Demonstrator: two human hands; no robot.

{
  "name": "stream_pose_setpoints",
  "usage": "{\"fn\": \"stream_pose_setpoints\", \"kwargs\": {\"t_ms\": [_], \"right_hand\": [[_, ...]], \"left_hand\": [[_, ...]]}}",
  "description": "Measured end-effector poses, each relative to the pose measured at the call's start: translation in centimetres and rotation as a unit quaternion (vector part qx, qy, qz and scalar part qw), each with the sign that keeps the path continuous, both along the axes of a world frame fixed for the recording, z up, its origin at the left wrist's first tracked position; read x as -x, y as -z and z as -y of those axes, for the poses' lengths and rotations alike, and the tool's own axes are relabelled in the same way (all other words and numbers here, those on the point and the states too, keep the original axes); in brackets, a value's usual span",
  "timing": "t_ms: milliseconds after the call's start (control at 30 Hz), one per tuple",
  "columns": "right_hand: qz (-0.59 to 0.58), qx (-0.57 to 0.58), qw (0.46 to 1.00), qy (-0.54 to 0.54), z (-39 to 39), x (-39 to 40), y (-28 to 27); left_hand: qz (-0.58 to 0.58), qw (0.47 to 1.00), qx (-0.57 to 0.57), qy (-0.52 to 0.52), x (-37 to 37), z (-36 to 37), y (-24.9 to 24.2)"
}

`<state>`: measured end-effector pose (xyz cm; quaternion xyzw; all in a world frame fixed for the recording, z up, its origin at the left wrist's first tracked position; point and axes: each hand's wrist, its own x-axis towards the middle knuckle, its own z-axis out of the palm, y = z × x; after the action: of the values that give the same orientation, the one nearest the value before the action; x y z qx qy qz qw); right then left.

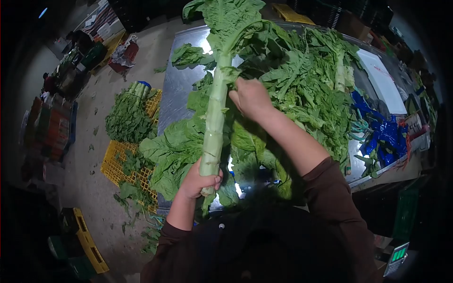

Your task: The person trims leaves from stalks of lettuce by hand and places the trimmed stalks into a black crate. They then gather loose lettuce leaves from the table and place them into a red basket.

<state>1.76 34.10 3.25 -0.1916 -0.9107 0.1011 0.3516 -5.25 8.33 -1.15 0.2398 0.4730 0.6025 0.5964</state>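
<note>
A long, pale green stalk (215,113) with large leaves at its top stands nearly upright over the metal table (173,89). Around its lower end my left hand (196,181) is wrapped, thumb across the front. My right hand (251,98) is closed beside the upper stalk, its fingers at a small leaf (230,74) growing from the side; how firmly they grip it is partly hidden. Loose leaves (177,146) lie left of the stalk, and a large heap of leafy greens (306,89) covers the table to the right.
Yellow plastic crates (118,162) and a bundle of leafy stalks (127,118) are on the floor at left. Blue plastic (384,137) and a white foam lid (383,82) lie at the table's right side. A scale display (398,254) shows at lower right.
</note>
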Motion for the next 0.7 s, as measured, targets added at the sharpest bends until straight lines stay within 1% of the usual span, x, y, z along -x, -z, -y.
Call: {"fn": "stream_pose_setpoints", "kwargs": {"t_ms": [33,100,133,167,200,233,267,300,333,367,400,467,533,567,600,667,700], "right_hand": [[0.011,0.005,0.999,-0.034,1.3,-0.3,0.4],[0.071,-0.045,0.990,-0.110,2.7,-0.9,2.5],[0.236,0.025,0.963,-0.132,3.5,-1.6,2.3],[0.235,0.026,0.962,-0.133,3.8,-2.5,2.5],[0.312,0.036,0.940,-0.132,3.9,-3.6,2.8],[0.386,0.048,0.912,-0.130,3.9,-4.1,3.0],[0.495,0.123,0.852,-0.118,3.5,-4.3,0.0],[0.387,0.143,0.905,-0.110,2.9,-4.8,-1.2],[0.272,0.158,0.944,-0.098,2.1,-5.3,-2.0],[0.153,0.076,0.984,-0.059,1.1,-5.0,-2.9],[0.029,-0.009,0.999,-0.017,-0.1,-4.6,-3.9],[-0.089,-0.083,0.988,0.090,-1.6,-4.1,-6.9],[-0.111,-0.190,0.967,0.125,-3.5,-3.7,-8.8],[-0.129,-0.261,0.945,0.147,-4.1,-3.4,-9.5],[-0.129,-0.262,0.944,0.151,-5.0,-3.4,-9.5],[-0.123,-0.317,0.934,0.109,-6.2,-3.7,-8.9],[-0.122,-0.318,0.934,0.109,-6.3,-3.9,-8.2]], "left_hand": [[0.002,1.000,0.001,-0.003,0.0,-0.1,0.0],[0.051,0.999,-0.017,0.010,0.2,-0.4,0.0],[0.051,0.999,-0.016,0.009,0.4,-0.4,-0.1],[0.089,0.995,-0.030,0.018,0.7,-0.3,-0.1],[0.125,0.991,-0.045,0.026,1.0,-0.3,-0.2],[0.124,0.991,-0.045,0.024,1.3,0.0,-0.2],[0.143,0.987,-0.061,0.044,1.7,0.3,-0.2],[0.160,0.982,-0.079,0.065,2.2,0.5,-0.3],[0.158,0.982,-0.082,0.065,2.3,0.7,-0.4],[0.118,0.990,-0.062,0.056,2.3,1.0,-0.6],[0.077,0.995,-0.043,0.049,2.2,1.1,-0.7],[0.059,0.996,-0.036,0.056,2.2,1.5,-0.5],[-0.009,0.999,0.018,0.047,2.0,1.8,-0.8],[-0.019,0.999,0.019,0.032,1.5,1.9,-1.4],[-0.020,0.999,0.018,0.036,1.3,2.0,-1.4],[-0.101,0.994,0.022,0.030,1.0,2.1,-1.2],[-0.100,0.994,0.021,0.030,1.0,2.1,-1.0]]}}
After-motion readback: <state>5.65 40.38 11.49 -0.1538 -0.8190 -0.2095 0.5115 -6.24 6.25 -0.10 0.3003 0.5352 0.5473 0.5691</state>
